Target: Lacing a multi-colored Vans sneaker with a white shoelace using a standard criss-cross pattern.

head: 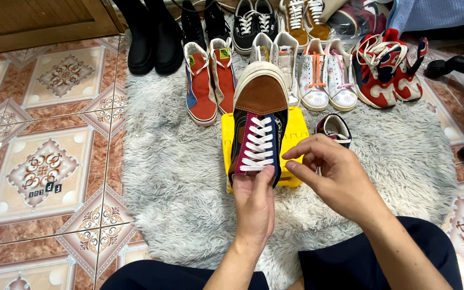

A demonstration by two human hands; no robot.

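Lacing a sneaker over the yellow box

My left hand (254, 207) grips the sneaker (259, 121) at its heel, toe up above the yellow box (295, 134), so the laces face me; my right hand (333, 174) pinches narrow beside its top eyelets. Beyond the box I count four pairs on the rug (178, 177).

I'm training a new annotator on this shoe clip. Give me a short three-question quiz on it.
1. True or false: the left hand holds the laced sneaker at its heel end.
2. What colour is the flat block under that sneaker?
3. Which is nearest the right hand: A) black boots, B) the small shoe, C) red-and-white sneakers?

Key: 1 true; 2 yellow; 3 B.
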